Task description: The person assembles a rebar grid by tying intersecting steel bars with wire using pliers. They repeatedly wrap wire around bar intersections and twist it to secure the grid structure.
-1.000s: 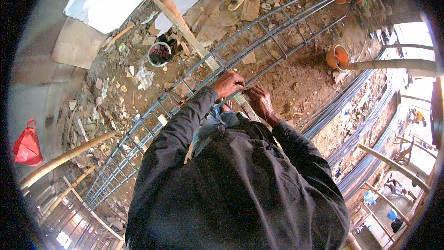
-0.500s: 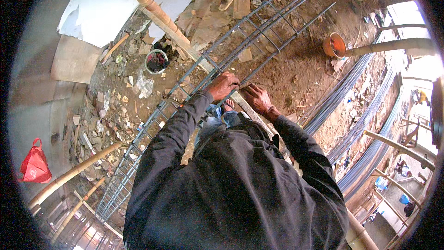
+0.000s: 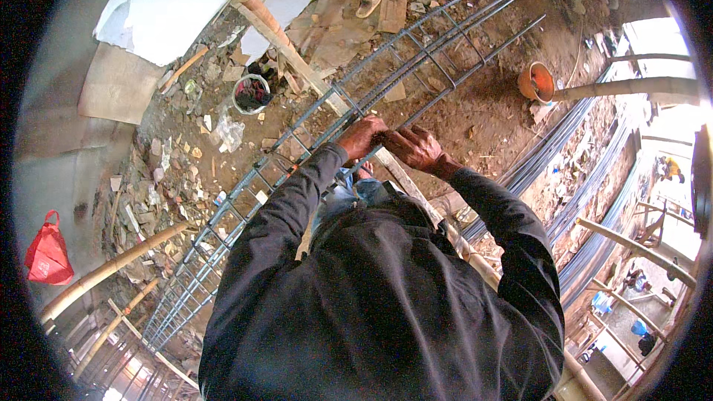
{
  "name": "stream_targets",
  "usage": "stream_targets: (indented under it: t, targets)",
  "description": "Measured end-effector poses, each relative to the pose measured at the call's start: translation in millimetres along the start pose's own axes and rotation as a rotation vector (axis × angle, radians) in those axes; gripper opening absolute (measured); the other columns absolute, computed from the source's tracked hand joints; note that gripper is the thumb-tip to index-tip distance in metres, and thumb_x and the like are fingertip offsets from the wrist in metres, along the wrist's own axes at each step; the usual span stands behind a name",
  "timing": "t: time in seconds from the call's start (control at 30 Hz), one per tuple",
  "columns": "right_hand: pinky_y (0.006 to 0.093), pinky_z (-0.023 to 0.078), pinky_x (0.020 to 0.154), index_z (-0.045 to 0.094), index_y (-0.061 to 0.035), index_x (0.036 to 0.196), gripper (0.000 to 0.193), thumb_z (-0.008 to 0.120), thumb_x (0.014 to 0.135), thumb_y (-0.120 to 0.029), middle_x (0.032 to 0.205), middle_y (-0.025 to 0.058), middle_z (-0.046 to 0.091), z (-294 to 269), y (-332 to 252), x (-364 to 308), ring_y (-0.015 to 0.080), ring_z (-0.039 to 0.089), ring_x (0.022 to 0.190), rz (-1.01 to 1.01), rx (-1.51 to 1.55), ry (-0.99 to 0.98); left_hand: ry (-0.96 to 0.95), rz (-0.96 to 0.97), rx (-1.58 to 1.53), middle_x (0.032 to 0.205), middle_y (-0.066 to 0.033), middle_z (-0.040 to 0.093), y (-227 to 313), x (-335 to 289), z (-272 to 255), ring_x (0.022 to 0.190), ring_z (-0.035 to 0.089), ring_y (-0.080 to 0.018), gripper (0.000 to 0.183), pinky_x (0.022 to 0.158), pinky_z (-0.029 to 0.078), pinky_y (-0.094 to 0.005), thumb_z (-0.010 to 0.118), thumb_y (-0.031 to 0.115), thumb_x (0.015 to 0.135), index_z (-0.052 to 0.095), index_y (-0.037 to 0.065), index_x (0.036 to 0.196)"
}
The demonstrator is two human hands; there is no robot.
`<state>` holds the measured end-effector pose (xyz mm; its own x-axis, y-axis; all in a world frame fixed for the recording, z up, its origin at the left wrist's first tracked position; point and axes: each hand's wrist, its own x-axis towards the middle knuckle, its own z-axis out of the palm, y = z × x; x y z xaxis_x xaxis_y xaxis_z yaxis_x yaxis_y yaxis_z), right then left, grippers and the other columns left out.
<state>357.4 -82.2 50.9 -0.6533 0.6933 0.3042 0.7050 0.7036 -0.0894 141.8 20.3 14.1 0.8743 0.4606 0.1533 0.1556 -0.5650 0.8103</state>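
Note:
A long rebar cage (image 3: 450, 73) of steel bars and stirrups runs from the lower left to the upper right in front of me. At its near bar, my left hand (image 3: 362, 137) is closed over the steel, its fingertips hidden. Right beside it, almost touching, my right hand (image 3: 417, 150) has its fingers bent and pressed together at the same bar. Whatever small thing those right fingers hold is too small to make out. Beneath the cage and close to both hands passes a wooden beam (image 3: 405, 179).
Bamboo poles (image 3: 249, 1) cross at the left and right. A white bucket (image 3: 251, 94) and an orange bucket (image 3: 536, 82) stand on rubble-strewn ground. Bundled steel bars (image 3: 546, 160) lie at the right. A red bag (image 3: 49, 252) hangs at the far left.
My right hand has moved left and closed in beside the left hand, its fingers bending over the bar. The left hand stays at the cage. The view has shifted slightly.

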Motion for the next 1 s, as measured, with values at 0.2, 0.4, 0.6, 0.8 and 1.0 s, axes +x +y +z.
stream_targets:
  t: [0.2,0.4,0.6,0.8,1.0]
  targets:
    - [0.0372,0.054,0.067,0.067,-0.0104,0.114,0.031,0.069,0.084,-0.018,0.117,0.0053,0.061,0,8,5,0.0211,0.062,0.089,0.01,0.009,0.01,0.057,0.003,0.076,0.121,-0.0205,0.064,-2,-12,2,0.12,0.059,-0.0383,0.048,0.104,0.047,-0.045,0.07,0.001,0.08,0.058,0.007,0.126]
    - [0.0393,0.055,0.066,0.066,-0.0153,0.112,0.026,0.065,0.086,-0.017,0.112,0.0051,0.059,8,6,-3,0.0243,0.064,0.085,0.148,0.045,-0.163,0.035,-0.239,-0.185,0.131,-0.0196,0.059,12,-10,-4,0.123,0.057,-0.039,0.062,0.107,0.044,-0.0467,0.079,0.004,0.078,0.053,0.006,0.134]
    - [0.0437,0.054,0.065,0.065,-0.0178,0.116,0.032,0.065,0.085,-0.015,0.111,0.0049,0.06,20,-4,-19,0.027,0.067,0.089,0.213,0.073,-0.079,-0.03,-0.102,-0.186,0.119,-0.0197,0.064,3,-5,-11,0.113,0.062,-0.0382,0.067,0.097,0.048,-0.0459,0.078,0.006,0.078,0.047,0.005,0.137]
    - [0.0515,0.047,0.085,0.053,-0.0164,0.138,0.047,0.061,0.094,-0.029,0.121,0.011,0.064,32,-32,-30,0.0341,0.061,0.102,0.746,0.199,-0.297,0.021,-0.037,-0.199,0.104,-0.0211,0.069,-6,-5,-5,0.107,0.064,-0.0433,0.054,0.092,0.049,-0.0488,0.063,-0.002,0.08,0.047,0.001,0.132]
    - [0.0574,0.047,0.083,0.06,-0.0236,0.13,0.037,0.061,0.093,-0.026,0.125,0.0088,0.066,4,-61,1,0.0399,0.067,0.101,0.945,0.24,-0.402,-0.075,-0.145,-0.17,0.118,-0.0139,0.067,-12,-7,-1,0.114,0.063,-0.0352,0.048,0.102,0.047,-0.0473,0.064,0.004,0.09,0.047,0.003,0.135]
